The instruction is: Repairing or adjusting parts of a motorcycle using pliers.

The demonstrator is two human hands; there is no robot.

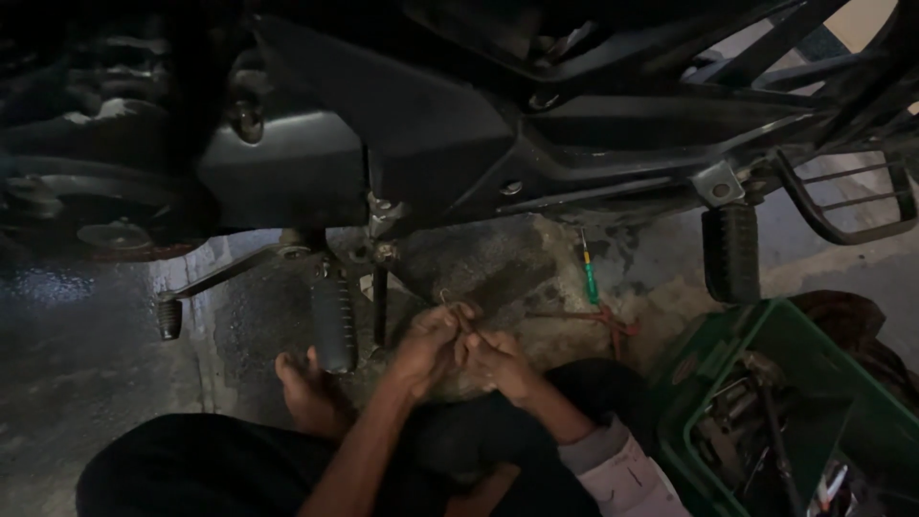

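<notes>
I squat beside a dark motorcycle (412, 144), looking down at its lower frame. My left hand (428, 347) and my right hand (498, 364) meet just below the front footrest (334, 321). Together they pinch a small bent metal wire piece (450, 300), like a spring or clip. Both hands' fingers are curled tight around it. The gear lever (220, 282) runs out to the left of the footrest. My bare foot (306, 388) rests on the wet concrete under the footrest.
A green-handled screwdriver (590, 273) and red-handled pliers (603, 321) lie on the floor beyond my hands. A green plastic crate (756, 335) full of tools stands at the right. The rear footrest (730, 251) hangs above it.
</notes>
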